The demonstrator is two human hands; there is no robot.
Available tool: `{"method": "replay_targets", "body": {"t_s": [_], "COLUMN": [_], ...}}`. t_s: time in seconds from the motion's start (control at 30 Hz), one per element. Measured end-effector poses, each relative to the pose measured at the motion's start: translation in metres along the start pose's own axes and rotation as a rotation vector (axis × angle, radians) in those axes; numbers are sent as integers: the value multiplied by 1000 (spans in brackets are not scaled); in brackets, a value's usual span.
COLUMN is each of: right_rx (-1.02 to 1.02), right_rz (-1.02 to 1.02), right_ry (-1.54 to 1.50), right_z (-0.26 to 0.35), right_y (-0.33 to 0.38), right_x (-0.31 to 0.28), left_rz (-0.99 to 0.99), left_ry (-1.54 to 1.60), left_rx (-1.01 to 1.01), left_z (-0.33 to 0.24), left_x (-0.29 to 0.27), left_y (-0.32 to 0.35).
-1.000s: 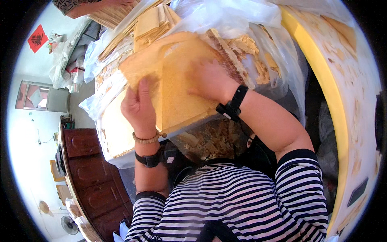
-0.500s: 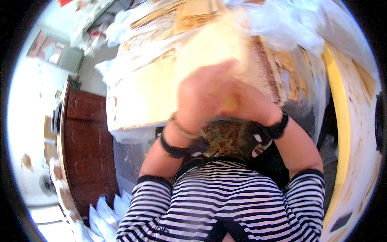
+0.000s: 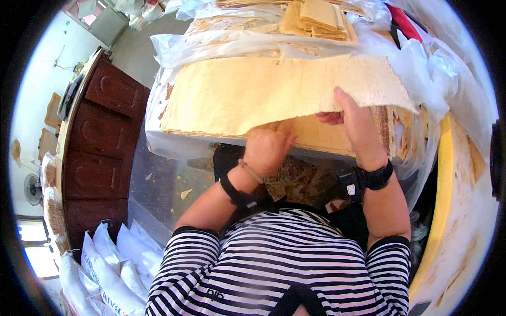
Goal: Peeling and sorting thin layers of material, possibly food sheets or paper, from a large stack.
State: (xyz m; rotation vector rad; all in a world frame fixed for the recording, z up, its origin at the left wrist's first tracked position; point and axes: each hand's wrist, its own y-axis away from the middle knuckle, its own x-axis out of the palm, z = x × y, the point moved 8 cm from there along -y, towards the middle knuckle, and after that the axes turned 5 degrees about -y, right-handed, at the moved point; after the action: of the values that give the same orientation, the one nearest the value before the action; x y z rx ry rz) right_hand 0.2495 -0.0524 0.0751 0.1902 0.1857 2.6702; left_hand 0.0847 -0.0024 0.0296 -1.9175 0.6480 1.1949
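Observation:
A thin, pale wood veneer sheet (image 3: 237,89) lies across the top of a veneer stack (image 3: 321,138), its right part raised and wavy. My left hand (image 3: 266,150) is at the sheet's near edge, its fingers curled against it and partly in shadow. Farther right, my right hand (image 3: 361,124) has its thumb pointing up in front of the sheet. Its fingers point left just below the sheet's edge, apart from the thumb. Black bands circle both wrists.
Clear plastic wrapping (image 3: 179,150) surrounds the stack. Smaller folded veneer pieces (image 3: 321,18) lie at the far side. A long yellow-edged stack (image 3: 443,195) stands at the right. Dark red cabinets (image 3: 100,131) and white sacks (image 3: 137,250) are at the left. Scraps litter the floor.
My hands, together and blurred before, are now apart along the near edge. The veneer sheet has come down across the stack. The view has shifted.

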Motion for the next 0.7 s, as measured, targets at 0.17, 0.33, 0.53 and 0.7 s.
{"method": "replay_targets", "body": {"t_s": [0.17,0.33,0.53,0.7], "right_rx": [-322,-575,-521,-176], "right_rz": [83,157,-82,-332], "right_ry": [-21,-1,-146,-21], "right_z": [78,146,158,38], "right_y": [-8,-14,13,43], "right_x": [59,67,50,-41], "left_rz": [53,25,-112,-339], "left_ry": [54,-247,236,1444], "left_rx": [-247,-181,-200,-401], "left_z": [56,52,182,266], "left_x": [3,-9,31,-7], "left_y": [-9,-26,7,70]}}
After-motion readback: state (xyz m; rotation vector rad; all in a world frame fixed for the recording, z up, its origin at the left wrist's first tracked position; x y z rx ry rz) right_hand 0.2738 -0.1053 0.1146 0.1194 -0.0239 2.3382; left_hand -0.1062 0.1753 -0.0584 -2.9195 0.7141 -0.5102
